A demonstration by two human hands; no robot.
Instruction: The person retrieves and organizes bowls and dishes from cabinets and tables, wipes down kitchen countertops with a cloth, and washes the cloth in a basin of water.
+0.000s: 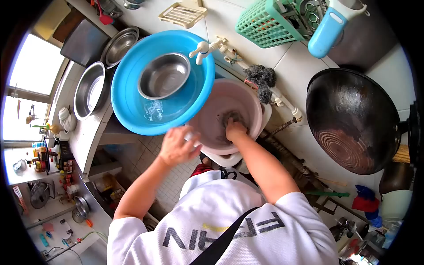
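My right hand [235, 129] reaches down into a pink basin [207, 106], its fingers at a dark scrubber-like clump [231, 117] on the bottom; the fingertips are partly hidden. My left hand [179, 145] is raised over the basin's left rim, slightly blurred, fingers apart, holding nothing. Beyond it sits a large blue basin [128, 97] with some water and a steel bowl [164, 76] inside. A white tap [202, 49] juts over the blue basin's right rim.
Steel bowls [90, 90] stand on the tiled ledge at left. A dark wok [353, 119] hangs at right. Grey scouring pads [261, 80] rest on the wall pipe, below a green basket [269, 24]. A soap rack [183, 15] is on the wall.
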